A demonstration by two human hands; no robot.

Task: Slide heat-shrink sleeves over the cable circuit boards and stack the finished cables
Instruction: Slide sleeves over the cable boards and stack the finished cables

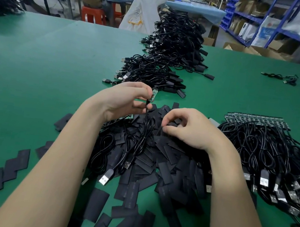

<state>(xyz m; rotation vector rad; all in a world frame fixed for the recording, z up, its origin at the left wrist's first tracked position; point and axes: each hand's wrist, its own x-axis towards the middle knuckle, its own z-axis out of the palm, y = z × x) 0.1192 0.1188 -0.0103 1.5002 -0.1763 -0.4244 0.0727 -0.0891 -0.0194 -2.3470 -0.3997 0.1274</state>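
Circuit board (pixel 153 96) juts above pinching left hand (pixel 122 100) fingertips — unsleeved.

Both forearms are bare, no sleeves showing up to the frame edge. The left hand (pixel 122 100) and right hand (pixel 187 127) wear no gloves, rings or watch.

Bare green table (pixel 45 73) to the left, open for passing. Straight ahead, blocked by stacked cables (pixel 173 46). Right side crowded by unsleeved cables (pixel 266 153). Centre heaped with sleeves (pixel 167 165), strays (pixel 10 169) spilling left. Open mat between cable stack and right bundle.
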